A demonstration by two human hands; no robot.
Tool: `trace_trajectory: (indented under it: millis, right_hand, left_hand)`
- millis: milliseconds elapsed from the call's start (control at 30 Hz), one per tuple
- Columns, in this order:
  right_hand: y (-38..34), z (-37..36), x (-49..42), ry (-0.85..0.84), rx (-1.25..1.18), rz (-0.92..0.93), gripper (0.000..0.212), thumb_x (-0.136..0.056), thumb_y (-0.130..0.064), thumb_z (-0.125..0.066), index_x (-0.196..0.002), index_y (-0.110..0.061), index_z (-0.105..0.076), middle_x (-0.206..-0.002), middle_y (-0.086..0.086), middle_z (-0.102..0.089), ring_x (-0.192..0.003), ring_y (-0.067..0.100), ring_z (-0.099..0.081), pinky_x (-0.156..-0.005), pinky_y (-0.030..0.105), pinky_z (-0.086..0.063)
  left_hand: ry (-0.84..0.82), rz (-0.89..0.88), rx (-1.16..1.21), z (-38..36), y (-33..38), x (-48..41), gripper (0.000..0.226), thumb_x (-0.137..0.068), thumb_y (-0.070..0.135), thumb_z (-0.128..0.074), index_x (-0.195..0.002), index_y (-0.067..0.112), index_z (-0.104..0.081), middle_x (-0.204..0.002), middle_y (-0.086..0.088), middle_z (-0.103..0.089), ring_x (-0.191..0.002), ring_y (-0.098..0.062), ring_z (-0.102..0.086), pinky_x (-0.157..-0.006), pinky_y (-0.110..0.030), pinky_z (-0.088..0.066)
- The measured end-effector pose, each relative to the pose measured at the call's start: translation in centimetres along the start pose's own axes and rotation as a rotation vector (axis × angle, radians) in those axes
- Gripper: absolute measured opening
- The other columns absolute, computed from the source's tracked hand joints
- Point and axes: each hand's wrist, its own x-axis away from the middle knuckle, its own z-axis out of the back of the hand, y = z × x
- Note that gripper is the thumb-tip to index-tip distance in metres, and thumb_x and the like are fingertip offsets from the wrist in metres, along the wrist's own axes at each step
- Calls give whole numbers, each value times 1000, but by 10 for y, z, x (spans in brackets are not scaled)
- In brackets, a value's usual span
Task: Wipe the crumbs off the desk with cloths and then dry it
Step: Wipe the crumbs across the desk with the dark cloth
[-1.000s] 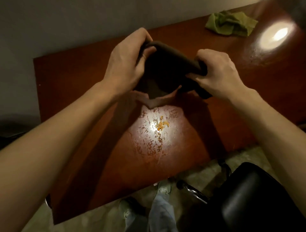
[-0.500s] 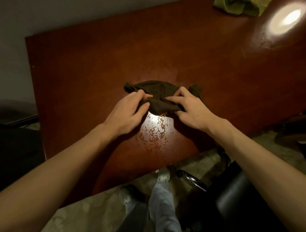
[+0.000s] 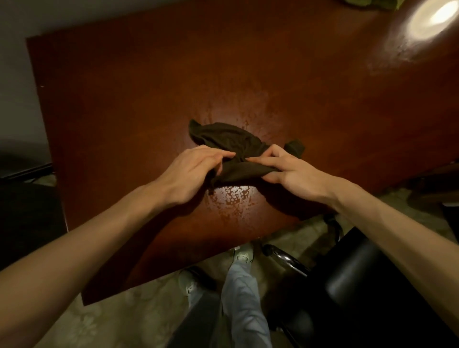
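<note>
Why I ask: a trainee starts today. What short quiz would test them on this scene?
1. True or false: the dark cloth lies on the desk.
2. How many hands hold it? A) none B) one C) two
3. Fill in: the green cloth lies at the desk's ____ edge.
Key: 1 true. 2 C: the left hand and the right hand both pinch it. 3 far.
</note>
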Motion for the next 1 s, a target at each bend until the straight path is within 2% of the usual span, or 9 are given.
trace_trajectory:
  millis: [67,167,267,333,400,533,733,867,1000]
  right_hand:
    - [1,2,4,-71,59,11,56,-102,-34,-63,-155,-37,-44,-120,-14,-41,-103,-2,-48,-89,22,-36]
    - [2,3,9,-75,142,34,64,-100,-44,-64,-158,-31,-40,-125,-18,-44,-98,-3,-56,-88,20,-41]
    - [5,1,12,164,437,300,56,-99,-28,-70,-151,-21,-53,-123,-7,-57,-101,6,-59,-88,19,-46]
    - [11,3,10,249,555,403,63,-94,-34,-76,-151,-21,-53,-129,-2,-54,-117,15,-53,-99,27,-45]
    - [19,8,6,229,564,377,75,-90,-47,-75,-155,-22,-48,-136,0,-47,-125,20,-47,-106,35,-42]
    - [32,6,3,197,605,373,82,-91,-61,-66,-157,-18,-45,-143,7,-43,-124,24,-43,-108,41,-40]
    - [21,-9,-4,286,577,357,75,-82,-46,-81,-146,-11,-60,-127,10,-50,-115,27,-51,-96,38,-49]
    - [9,-21,-11,370,639,377,65,-84,-35,-83,-137,-3,-63,-116,13,-57,-101,31,-57,-85,45,-54]
    - [2,-31,-11,391,708,333,62,-91,-27,-77,-143,-3,-54,-130,18,-53,-107,33,-53,-93,44,-49]
  left_hand:
    - [-14,-55,-79,0,2,3,48,-111,38,-38,-78,22,-69,-129,9,-72,-119,0,-58,-110,-34,-42]
    - [-6,-165,-297,-5,3,6,19,-101,41,-63,-94,23,-63,-141,7,-64,-121,-12,-58,-100,-37,-49]
    - [35,-225,-398,-14,2,8,38,-97,44,-68,-125,21,-58,-137,2,-64,-119,-20,-58,-93,-39,-53]
    - [23,-267,-473,-15,0,6,57,-98,48,-66,-145,19,-53,-141,-1,-60,-123,-22,-57,-96,-40,-53]
    - [10,-287,-529,-14,-1,3,63,-99,50,-63,-151,18,-51,-143,-2,-58,-123,-23,-56,-95,-40,-54]
    - [14,-286,-513,-13,0,0,52,-98,47,-66,-142,19,-64,-138,-2,-61,-118,-24,-58,-87,-42,-57]
    - [95,-313,-471,-25,8,-5,25,-98,32,-71,-119,20,-79,-117,1,-69,-98,-24,-64,-70,-43,-58]
    - [124,-234,-392,-29,23,-10,22,-92,19,-75,-114,13,-77,-106,-3,-75,-95,-27,-71,-78,-42,-58]
    - [186,-61,-195,-32,29,-9,24,-91,14,-75,-114,15,-67,-107,-1,-73,-101,-21,-68,-83,-30,-53]
